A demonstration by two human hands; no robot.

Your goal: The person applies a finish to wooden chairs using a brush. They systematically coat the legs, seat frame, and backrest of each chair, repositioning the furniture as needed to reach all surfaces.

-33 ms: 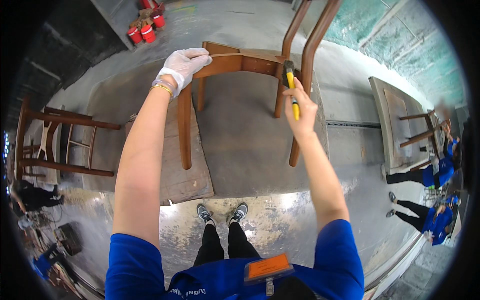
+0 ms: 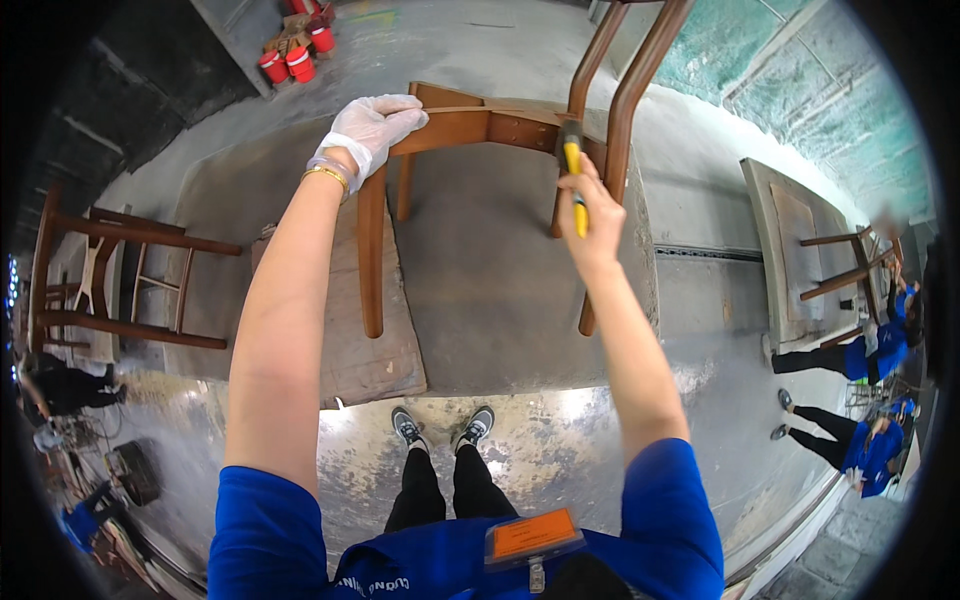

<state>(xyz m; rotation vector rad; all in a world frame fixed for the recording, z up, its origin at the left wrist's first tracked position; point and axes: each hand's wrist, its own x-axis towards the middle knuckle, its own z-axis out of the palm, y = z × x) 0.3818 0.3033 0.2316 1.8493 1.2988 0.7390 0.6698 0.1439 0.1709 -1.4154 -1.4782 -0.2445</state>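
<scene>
A brown wooden chair frame point(image 2: 455, 131) without a seat panel stands on the grey work table point(image 2: 480, 300). My left hand point(image 2: 375, 128), in a thin whitish glove, has its fingers closed on the front left corner of the seat frame, above a leg. My bare right hand point(image 2: 598, 208) grips a paintbrush point(image 2: 573, 160) with a yellow and black handle. The brush's dark bristles are at the seat rail near the back posts, and whether they touch it I cannot tell. My right hand and the brush partly hide a rear leg.
Flattened brown cardboard point(image 2: 365, 345) lies under the left part of the chair. Another wooden chair point(image 2: 140, 285) lies at the left. Red buckets point(image 2: 300, 65) stand far left. At the right, people in blue point(image 2: 870, 350) are beside another table point(image 2: 795, 250) with a chair.
My right hand and the brush have shifted slightly left along the seat rail. My left hand keeps its hold on the chair frame.
</scene>
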